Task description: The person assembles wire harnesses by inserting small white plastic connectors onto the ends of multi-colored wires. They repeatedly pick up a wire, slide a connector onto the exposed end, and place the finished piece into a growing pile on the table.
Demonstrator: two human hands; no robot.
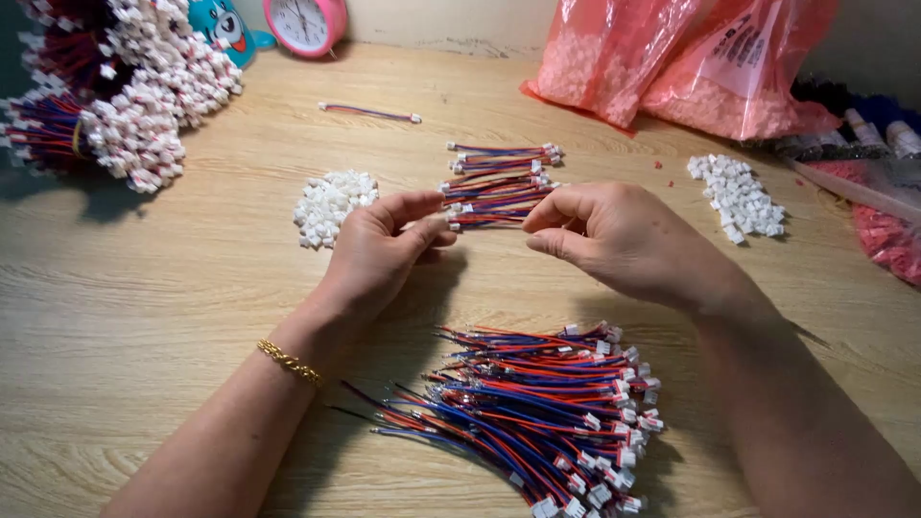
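My left hand (379, 251) and my right hand (614, 235) hold the two ends of a short red-and-blue wire lead (489, 219) stretched between them above the wooden table (173, 317). Just beyond it lies a small stack of finished leads (501, 175) with white connectors. A small heap of white plastic connectors (329, 203) sits beside my left hand. In front of my wrists lies a large loose pile of red-and-blue wires (537, 408) with white plugs on one end.
A second heap of white connectors (741, 197) lies at the right. Pink plastic bags (691, 62) stand at the back right, bundled leads (115, 96) at the back left, a pink clock (305, 24) behind, and one single lead (369, 113) apart.
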